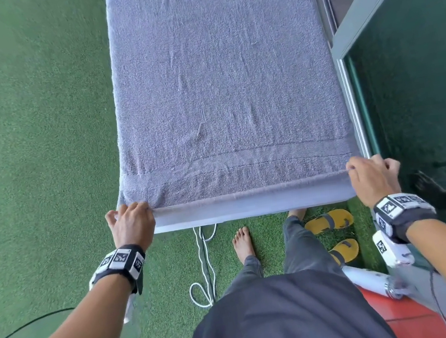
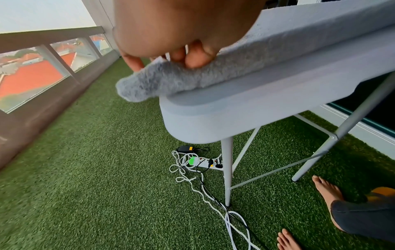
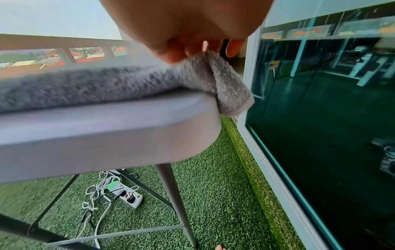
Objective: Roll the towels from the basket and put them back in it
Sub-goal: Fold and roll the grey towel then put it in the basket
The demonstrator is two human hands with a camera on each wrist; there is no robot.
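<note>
Head view: grey towel (image 1: 227, 87) spread flat over a grey folding table (image 1: 251, 211) on green artificial turf (image 1: 33, 145); glass door (image 1: 417, 82) at right. Left hand (image 1: 132, 226) and right hand (image 1: 374, 179) pinch the towel's near corners. Yellow sandals (image 1: 328, 221) below.

Left wrist view: fingers (image 2: 198, 57) curl round the corner; power strip (image 2: 210, 163) and cables under the table.

Right wrist view: fingers (image 3: 171, 54) grip the overhanging corner beside the glass.

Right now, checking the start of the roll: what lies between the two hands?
In the head view, only the grey towel's near hem, a thin fold along the table edge, spans from left hand to right hand; nothing else lies there.
</note>
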